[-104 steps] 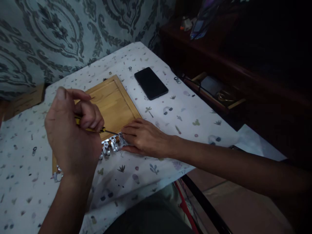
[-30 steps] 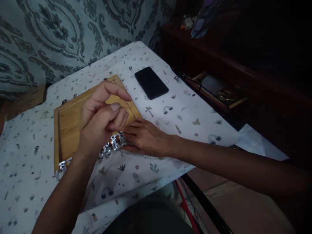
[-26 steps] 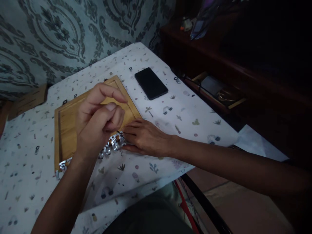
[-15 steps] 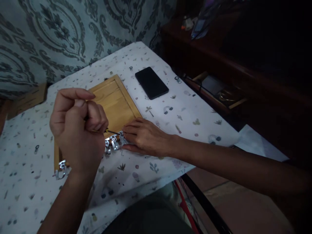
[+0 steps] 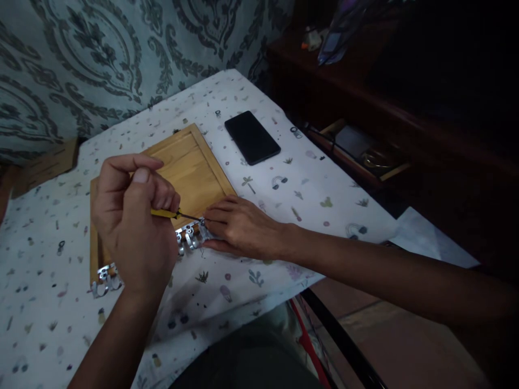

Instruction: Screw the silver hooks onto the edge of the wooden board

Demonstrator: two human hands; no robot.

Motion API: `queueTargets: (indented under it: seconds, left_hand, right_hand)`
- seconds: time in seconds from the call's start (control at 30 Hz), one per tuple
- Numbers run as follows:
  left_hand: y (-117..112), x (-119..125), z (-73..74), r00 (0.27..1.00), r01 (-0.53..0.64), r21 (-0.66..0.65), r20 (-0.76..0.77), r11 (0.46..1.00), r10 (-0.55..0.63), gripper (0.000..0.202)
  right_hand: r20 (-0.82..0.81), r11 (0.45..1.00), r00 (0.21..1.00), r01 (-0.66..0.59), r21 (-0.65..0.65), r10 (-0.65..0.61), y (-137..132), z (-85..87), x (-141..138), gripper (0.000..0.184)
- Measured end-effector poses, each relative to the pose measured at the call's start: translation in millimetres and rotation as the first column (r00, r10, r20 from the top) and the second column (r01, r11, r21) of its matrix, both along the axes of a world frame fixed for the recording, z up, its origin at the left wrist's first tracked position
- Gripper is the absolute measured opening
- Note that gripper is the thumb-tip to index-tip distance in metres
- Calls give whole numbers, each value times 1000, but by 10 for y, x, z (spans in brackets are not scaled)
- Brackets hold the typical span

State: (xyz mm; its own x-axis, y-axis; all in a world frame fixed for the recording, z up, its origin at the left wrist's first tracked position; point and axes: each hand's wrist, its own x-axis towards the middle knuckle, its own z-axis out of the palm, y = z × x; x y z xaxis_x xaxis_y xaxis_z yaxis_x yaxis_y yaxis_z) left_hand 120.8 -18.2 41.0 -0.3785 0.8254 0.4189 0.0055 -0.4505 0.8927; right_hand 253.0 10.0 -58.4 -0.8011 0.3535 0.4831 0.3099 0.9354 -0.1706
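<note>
My left hand [image 5: 141, 221] is closed around a small screwdriver [image 5: 164, 214] with a yellow handle. Its thin shaft points right, and the tip reaches the metal hook rail [image 5: 189, 231] close to my right fingers. Along the near edge of a framed wooden board [image 5: 190, 167] runs this rail with several curved silver hooks. My right hand [image 5: 243, 229] grips the rail's right end at the board's corner, fingers on top and thumb at the near side. My left hand and wrist hide the rail's middle part.
A black phone [image 5: 252, 138] lies on the patterned white tablecloth [image 5: 259, 270], right of the board. A piece of cardboard [image 5: 46, 167] is at the far left by the patterned wall. Dark furniture with an open drawer [image 5: 365, 154] stands beyond the table's right edge.
My left hand has turned and shifted slightly right, so more of the yellow handle shows. My right hand and the board have stayed in place.
</note>
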Motion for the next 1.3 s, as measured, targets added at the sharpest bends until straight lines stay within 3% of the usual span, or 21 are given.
queueTargets:
  seconds: [0.6,1.07,1.3]
  left_hand:
    - [-16,14,9,1000,-1,-9,10,1000,1,21]
    - [-39,53,-43,1000,-3,11,-1,1000,3,9]
    - [48,87,-61,994,91,28,60,995,-93,10]
  right_hand:
    - [7,1000,1000,-4,0,4,-6,6,5,43]
    - [-15,1000,1000,10,17,-9,-10,-9,-6,42]
    - [-31,1000,1000,0,23,0,-7,-17,-5,42]
